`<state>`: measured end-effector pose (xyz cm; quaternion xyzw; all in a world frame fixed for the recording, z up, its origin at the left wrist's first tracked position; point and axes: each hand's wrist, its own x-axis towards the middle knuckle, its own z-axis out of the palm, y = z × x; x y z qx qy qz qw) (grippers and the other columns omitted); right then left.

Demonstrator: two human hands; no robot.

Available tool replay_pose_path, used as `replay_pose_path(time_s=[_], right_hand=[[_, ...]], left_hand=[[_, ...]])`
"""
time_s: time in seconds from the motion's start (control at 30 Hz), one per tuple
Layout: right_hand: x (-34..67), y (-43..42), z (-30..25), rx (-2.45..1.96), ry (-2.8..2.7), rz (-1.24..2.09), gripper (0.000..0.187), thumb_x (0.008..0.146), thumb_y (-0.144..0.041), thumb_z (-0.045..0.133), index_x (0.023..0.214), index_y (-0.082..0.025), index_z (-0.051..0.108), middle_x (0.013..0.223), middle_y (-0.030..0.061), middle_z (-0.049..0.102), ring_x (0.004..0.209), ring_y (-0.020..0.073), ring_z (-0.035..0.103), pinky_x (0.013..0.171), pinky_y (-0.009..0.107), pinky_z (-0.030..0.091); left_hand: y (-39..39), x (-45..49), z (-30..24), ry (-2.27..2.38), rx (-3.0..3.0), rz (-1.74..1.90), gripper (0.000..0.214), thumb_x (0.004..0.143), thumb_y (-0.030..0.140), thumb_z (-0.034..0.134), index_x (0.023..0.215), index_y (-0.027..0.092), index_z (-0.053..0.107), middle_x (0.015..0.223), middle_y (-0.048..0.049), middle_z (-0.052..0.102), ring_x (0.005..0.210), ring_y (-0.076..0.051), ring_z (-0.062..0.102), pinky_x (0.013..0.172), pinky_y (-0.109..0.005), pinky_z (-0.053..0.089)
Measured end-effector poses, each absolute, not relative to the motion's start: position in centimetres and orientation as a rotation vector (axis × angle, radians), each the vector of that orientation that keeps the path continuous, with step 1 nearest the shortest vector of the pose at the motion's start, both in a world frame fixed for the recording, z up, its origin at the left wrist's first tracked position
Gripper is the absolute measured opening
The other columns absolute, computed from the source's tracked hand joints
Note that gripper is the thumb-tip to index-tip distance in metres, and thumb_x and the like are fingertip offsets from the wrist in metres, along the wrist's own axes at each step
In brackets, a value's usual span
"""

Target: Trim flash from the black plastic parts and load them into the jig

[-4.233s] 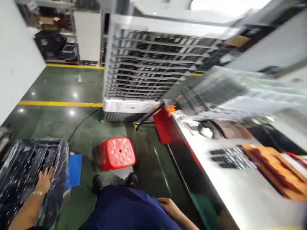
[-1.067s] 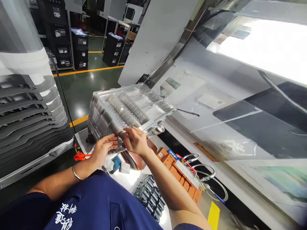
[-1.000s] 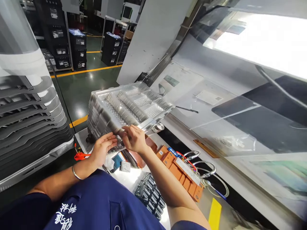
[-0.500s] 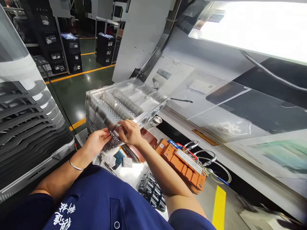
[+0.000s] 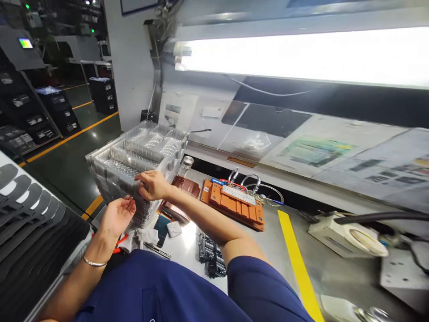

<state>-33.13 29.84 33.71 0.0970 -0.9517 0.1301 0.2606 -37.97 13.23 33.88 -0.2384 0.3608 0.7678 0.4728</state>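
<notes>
Stack of clear plastic trays [image 5: 134,167] stands at the left end of the steel workbench [image 5: 268,250], and serves as landmark for all positions below. Right hand [image 5: 152,185] rests on the near edge of the top tray, fingers curled over the rim and grasping it. Left hand [image 5: 117,217] is at the near lower corner of the stack, palm turned up, fingers loosely bent; whether it touches the trays cannot be told. A metal bangle [image 5: 94,263] sits on the left wrist.

Just right of the stack: a small jar with a metal lid [image 5: 186,163] and a brown sheet [image 5: 182,185]. Further right of the stack: an orange fixture block [image 5: 234,205] with looped cables. In front of the stack, towards the person: crumpled white cloth [image 5: 142,235], a dark flat device [image 5: 162,223] and a black rack of small parts [image 5: 209,255]. Well to the right of the stack, a yellow stripe [image 5: 298,264] crosses the bench.
</notes>
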Motion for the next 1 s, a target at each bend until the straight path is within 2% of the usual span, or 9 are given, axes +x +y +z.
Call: replay_pose_path(time_s=[0.27, 0.33, 0.43, 0.5, 0.6, 0.77, 0.87, 0.93, 1.0], right_hand=[[-33.4, 30.5, 37.5, 0.108, -2.605, 0.471, 0.025, 0.078, -0.026, 0.055, 0.1, -0.014, 0.059, 0.074, 0.0032, 0.067, 0.068, 0.0145, 0.063, 0.064, 0.025, 0.045], [-32.9, 30.5, 38.0, 0.159, -2.723, 0.392, 0.037, 0.076, -0.042, 0.064, 0.099, -0.013, 0.061, 0.077, 0.0054, 0.068, 0.072, 0.0172, 0.063, 0.067, 0.028, 0.045], [-32.4, 30.6, 38.4, 0.261, -2.945, 0.163, 0.041, 0.071, -0.054, 0.067, 0.08, -0.014, 0.065, 0.071, 0.0079, 0.067, 0.07, 0.0194, 0.062, 0.07, 0.032, 0.045], [-32.7, 30.8, 38.9, 0.218, -3.03, 0.085, 0.033, 0.076, -0.047, 0.065, 0.071, -0.015, 0.065, 0.067, 0.007, 0.066, 0.066, 0.018, 0.06, 0.066, 0.03, 0.043], [-34.4, 31.3, 41.1, -0.028, -3.019, 0.121, 0.016, 0.078, -0.029, 0.062, 0.068, -0.017, 0.065, 0.063, 0.0034, 0.065, 0.057, 0.0145, 0.057, 0.057, 0.027, 0.039], [-38.0, 32.1, 49.4, -0.018, -2.632, 0.384, 0.026, 0.082, -0.031, 0.058, 0.062, -0.015, 0.059, 0.057, -0.0006, 0.056, 0.054, 0.0105, 0.052, 0.056, 0.027, 0.039], [-40.6, 32.7, 54.2, 0.11, -2.086, 0.568, 0.046, 0.093, -0.047, 0.035, 0.066, -0.015, 0.056, 0.066, 0.0, 0.055, 0.067, 0.0115, 0.057, 0.066, 0.031, 0.042], [-43.2, 33.3, 55.3, 0.109, -1.773, 0.651, 0.057, 0.094, -0.052, 0.016, 0.069, -0.017, 0.054, 0.071, 0.0008, 0.053, 0.075, 0.0129, 0.059, 0.069, 0.034, 0.042], [-46.3, 33.9, 54.0, 0.005, -1.576, 0.71, 0.051, 0.093, -0.054, 0.019, 0.071, -0.019, 0.05, 0.071, 0.0003, 0.051, 0.075, 0.0136, 0.059, 0.069, 0.034, 0.044]], left_hand=[[13.3, -38.4, 36.0, 0.911, -0.221, 1.982, 0.027, 0.065, -0.005, 0.045, 0.081, 0.009, 0.063, 0.072, -0.0037, 0.061, 0.067, -0.01, 0.06, 0.07, -0.023, 0.053], [13.2, -37.9, 34.4, 1.033, -0.015, 2.041, 0.033, 0.065, -0.002, 0.05, 0.091, 0.012, 0.065, 0.081, -0.0037, 0.064, 0.078, -0.012, 0.062, 0.08, -0.025, 0.051], [13.4, -36.4, 30.2, 1.483, 0.354, 2.09, 0.04, 0.068, 0.01, 0.063, 0.107, 0.018, 0.063, 0.109, -0.0078, 0.063, 0.116, -0.023, 0.054, 0.103, -0.038, 0.039], [13.8, -35.1, 27.1, 1.77, 0.655, 2.039, 0.045, 0.067, 0.021, 0.072, 0.111, 0.019, 0.062, 0.133, -0.0132, 0.051, 0.137, -0.031, 0.029, 0.114, -0.047, 0.019], [14.4, -33.4, 23.5, 1.873, 0.953, 1.84, 0.047, 0.063, 0.031, 0.079, 0.106, 0.017, 0.063, 0.144, -0.0193, 0.038, 0.143, -0.035, 0.008, 0.116, -0.048, -0.002], [14.6, -32.9, 22.1, 1.747, 0.913, 1.881, 0.042, 0.061, 0.029, 0.081, 0.099, 0.02, 0.064, 0.141, -0.0201, 0.042, 0.142, -0.035, 0.005, 0.117, -0.045, -0.008], [14.5, -33.2, 22.5, 1.716, 0.899, 1.911, 0.042, 0.062, 0.026, 0.08, 0.1, 0.02, 0.064, 0.139, -0.0219, 0.044, 0.142, -0.035, 0.006, 0.117, -0.045, -0.009], [14.5, -33.3, 22.7, 1.686, 0.869, 1.938, 0.045, 0.063, 0.025, 0.08, 0.104, 0.02, 0.063, 0.139, -0.0212, 0.045, 0.142, -0.034, 0.007, 0.117, -0.045, -0.01], [14.3, -33.4, 22.7, 1.644, 0.848, 1.959, 0.049, 0.064, 0.023, 0.079, 0.109, 0.022, 0.061, 0.139, -0.0188, 0.045, 0.142, -0.033, 0.007, 0.117, -0.046, -0.013]])
